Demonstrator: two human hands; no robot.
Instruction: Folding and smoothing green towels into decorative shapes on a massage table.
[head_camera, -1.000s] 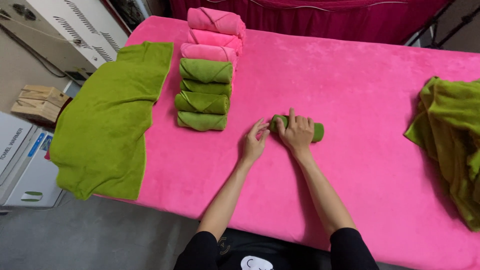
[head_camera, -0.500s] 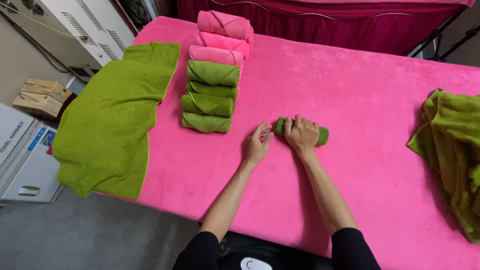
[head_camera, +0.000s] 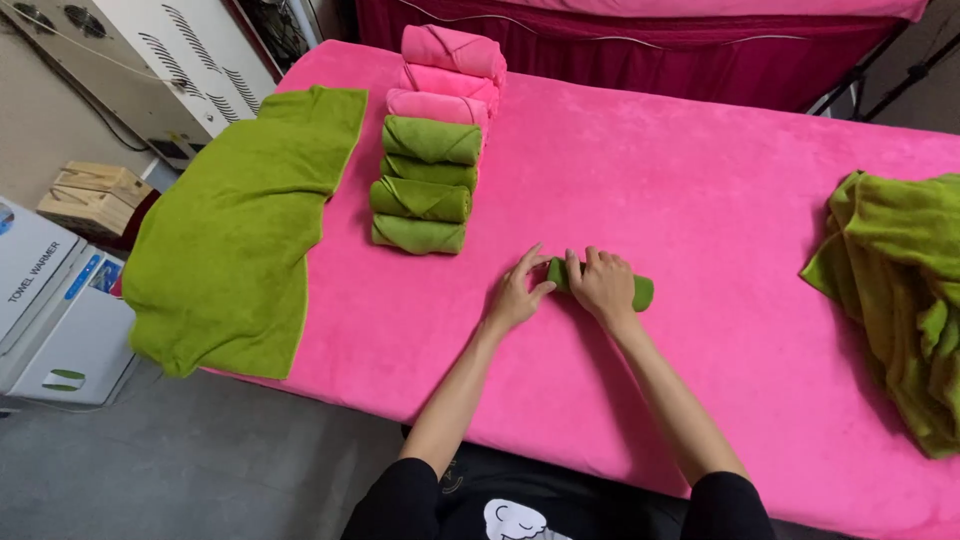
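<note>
Your right hand (head_camera: 603, 285) clasps the rolled green terry towel (head_camera: 640, 292), left hand (head_camera: 517, 295) open at its end; seven rolled towels (head_camera: 428, 200) stacked, crumpled green pile (head_camera: 900, 290) left.

Rolled green towel (head_camera: 640, 292): matt terry cloth, nubbly. Table cover (head_camera: 700, 180): pink plush cloth, soft sheen. At 9 o'clock, boxes (head_camera: 95, 195): bare wood; cabinet (head_camera: 45, 300): smooth glossy plastic.

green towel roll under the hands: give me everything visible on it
The small rolled green terry towel is a short, tight cylinder of soft, fuzzy cloth, lying on its side across the pink plush table cover, right of the row of rolled towels. The right hand lies over its middle, hiding most of it; only both ends show. The left hand has fingertips at its left end. Nothing else touches it.
</note>
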